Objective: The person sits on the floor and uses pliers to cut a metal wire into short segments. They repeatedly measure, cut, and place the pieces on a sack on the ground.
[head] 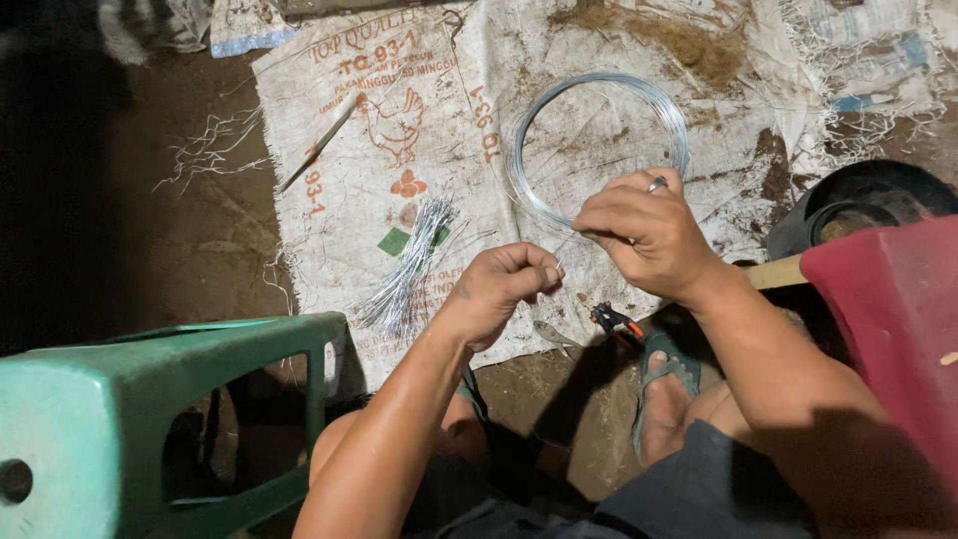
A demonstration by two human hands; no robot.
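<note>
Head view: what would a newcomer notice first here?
The two hands meet at centre, left hand and right hand pinching a thin wire strand between them. Behind the right hand lies a shiny wire coil on a dirty white woven sack, with a bundle of cut wire pieces to the left.

A thin coil of shiny silver metal wire (597, 145) is gleaming on the rough, dirt-stained white woven plastic sack (429, 130); near the sack's lower edge, cut wire pieces (404, 271) are glinting beside a smooth matt green plastic stool (150, 399).
</note>
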